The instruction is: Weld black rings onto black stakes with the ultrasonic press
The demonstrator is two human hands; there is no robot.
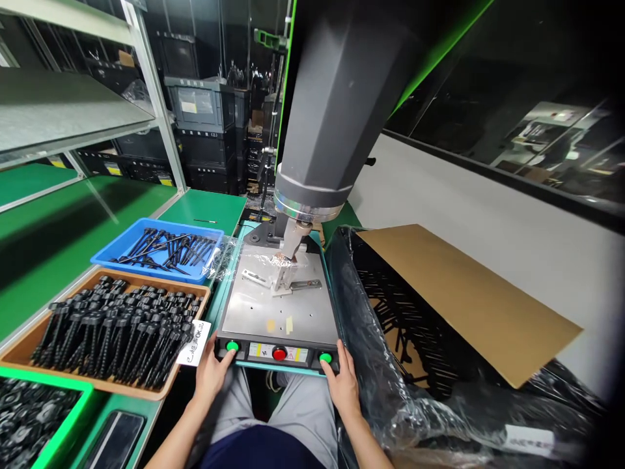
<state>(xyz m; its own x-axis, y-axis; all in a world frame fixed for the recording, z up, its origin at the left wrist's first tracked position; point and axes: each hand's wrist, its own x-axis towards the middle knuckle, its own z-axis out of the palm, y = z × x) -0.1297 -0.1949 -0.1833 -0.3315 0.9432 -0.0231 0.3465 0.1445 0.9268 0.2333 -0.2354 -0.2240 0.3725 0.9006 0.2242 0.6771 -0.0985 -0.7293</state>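
Observation:
My left hand (209, 374) lies at the left front corner of the machine base, its thumb on a green button (232, 346). At the opposite corner, my right hand (344, 384) has its thumb on another green button (325, 358). The fingers of both hands stretch along the base's sides, gripping nothing. Between them, a red button (279, 353) sits on the front panel. Beyond is a metal work plate (258, 309) with a small fixture (282, 283). The machine's metal horn (294, 238) points down at this fixture; whether a part sits between them is unclear.
To the left stand a blue tray (105, 253) of black stemmed parts, a brown tray (141, 391) heaped with similar parts, a green bin (81, 385) and a phone (117, 440). A plastic-lined box (361, 345) and cardboard sheet (469, 293) are at right. The machine head (336, 98) looms overhead.

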